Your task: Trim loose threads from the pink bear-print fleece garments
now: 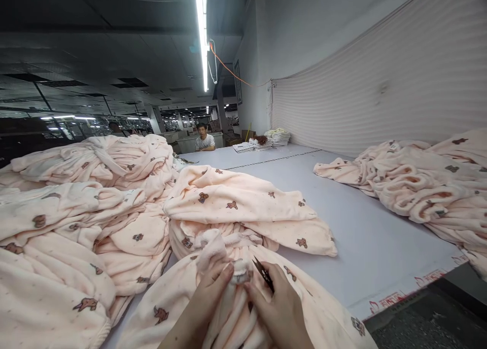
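Note:
A pale pink fleece garment (pixel 243 202) with small brown bear prints lies across the table in front of me. My left hand (pixel 211 288) pinches its gathered fabric beside a small whitish band (pixel 240 270), perhaps a label or seam. On the other side, my right hand (pixel 279 298) holds dark thread snips (pixel 264 274), their pointed tips facing up and left. The thumb of that hand also presses the cloth near the band. Whether the snips' blades are touching any thread is too small to tell.
Heaped matching garments (pixel 129 227) fill the left side. Another pile (pixel 414 181) lies at the right, by a quilted wall covering (pixel 373 85). Folded stacks (pixel 277 137) stand at the far end of the pale table (pixel 365 257). A person (pixel 205 140) is beyond it.

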